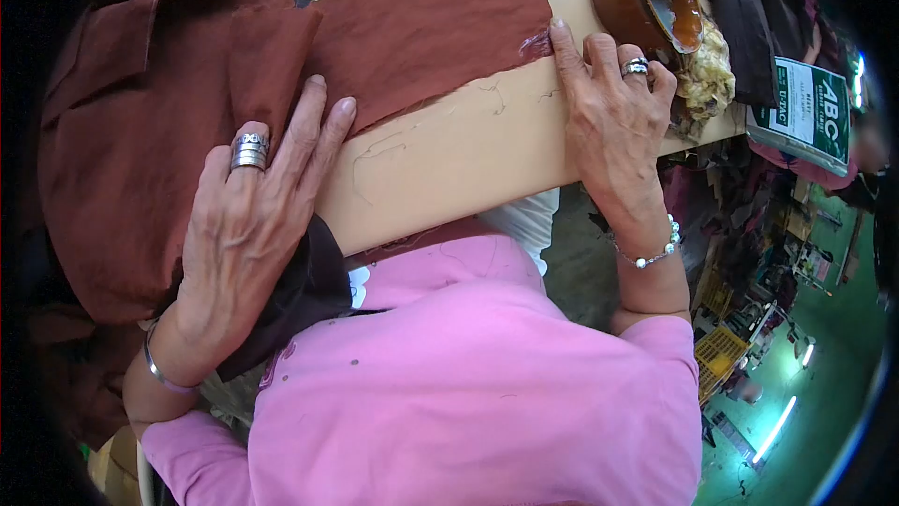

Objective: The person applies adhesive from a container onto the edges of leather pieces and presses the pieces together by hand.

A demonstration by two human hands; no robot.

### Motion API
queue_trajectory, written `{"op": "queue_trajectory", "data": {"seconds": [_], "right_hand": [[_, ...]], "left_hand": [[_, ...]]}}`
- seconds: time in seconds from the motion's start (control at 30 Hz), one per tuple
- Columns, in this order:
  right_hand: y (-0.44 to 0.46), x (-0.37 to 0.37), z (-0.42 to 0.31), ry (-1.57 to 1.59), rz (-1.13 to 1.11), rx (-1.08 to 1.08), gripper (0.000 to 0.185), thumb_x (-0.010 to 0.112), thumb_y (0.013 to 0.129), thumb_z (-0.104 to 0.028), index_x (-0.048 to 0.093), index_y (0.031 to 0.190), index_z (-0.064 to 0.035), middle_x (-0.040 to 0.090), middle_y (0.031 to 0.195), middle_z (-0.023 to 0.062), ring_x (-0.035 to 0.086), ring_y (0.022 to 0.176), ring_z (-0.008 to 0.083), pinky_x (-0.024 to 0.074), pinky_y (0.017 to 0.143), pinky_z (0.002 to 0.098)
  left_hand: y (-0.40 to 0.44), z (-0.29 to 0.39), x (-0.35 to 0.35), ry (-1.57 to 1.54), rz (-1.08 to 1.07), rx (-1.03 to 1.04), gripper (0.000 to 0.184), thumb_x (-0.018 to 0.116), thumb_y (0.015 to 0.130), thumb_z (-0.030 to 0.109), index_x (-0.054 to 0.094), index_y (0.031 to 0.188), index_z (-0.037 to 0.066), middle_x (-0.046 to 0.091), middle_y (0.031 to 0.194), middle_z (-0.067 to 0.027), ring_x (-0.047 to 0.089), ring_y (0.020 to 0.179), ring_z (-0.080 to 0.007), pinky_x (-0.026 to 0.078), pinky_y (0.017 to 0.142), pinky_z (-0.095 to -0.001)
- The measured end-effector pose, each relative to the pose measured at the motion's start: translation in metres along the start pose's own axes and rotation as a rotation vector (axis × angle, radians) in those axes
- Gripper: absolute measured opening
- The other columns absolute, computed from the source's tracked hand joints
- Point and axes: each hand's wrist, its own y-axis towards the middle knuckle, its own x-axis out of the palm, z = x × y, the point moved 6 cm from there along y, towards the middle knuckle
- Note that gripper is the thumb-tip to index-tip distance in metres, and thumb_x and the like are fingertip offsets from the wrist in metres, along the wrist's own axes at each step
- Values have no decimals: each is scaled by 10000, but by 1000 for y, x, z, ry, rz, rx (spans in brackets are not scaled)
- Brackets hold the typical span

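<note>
On smooth tabletop [449, 155], frayed cloth [421, 29], left hand [257, 183] spread atop, right hand [613, 108] half-curled at glossy corner [536, 44]

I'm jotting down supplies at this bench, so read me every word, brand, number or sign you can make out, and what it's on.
"ABC": large letters on the green-and-white rectangular container.
"U-TAC": smaller, same container.
Its remaining print: too small or blurred to read surely.
Magenta mark on the pink cloth shirt: too unclear to call lettering.
</note>
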Motion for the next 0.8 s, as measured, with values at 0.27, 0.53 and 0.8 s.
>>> {"op": "queue_trajectory", "data": {"seconds": [0.27, 0.53, 0.8], "right_hand": [[-10, -12, -25, 121, -2, -90, 486, 524, 796, -106, 565, 1269, -206, 556, 940, -14, 546, 854, 145, 347, 838, 362], [-1, -5, -14, -6, 4, -119, 541, 536, 801, -130, 510, 1326, -256, 531, 987, -10, 527, 889, 150, 322, 868, 374], [-3, -15, -37, 79, -13, -151, 546, 543, 805, -134, 504, 1338, -249, 542, 960, -16, 523, 866, 150, 316, 876, 375]], "left_hand": [[-2, 1, 4, 37, 7, 2, 673, 509, 766, -29, 403, 1408, 143, 453, 1383, -13, 512, 808, -156, 388, 612, -246], [-2, 2, 4, 49, -4, -6, 678, 501, 770, -39, 392, 1414, 143, 452, 1381, -12, 510, 820, -154, 388, 613, -245], [-3, 2, 4, 58, -2, -5, 680, 507, 773, -34, 389, 1418, 147, 454, 1383, -14, 519, 834, -158, 397, 623, -244]]}}
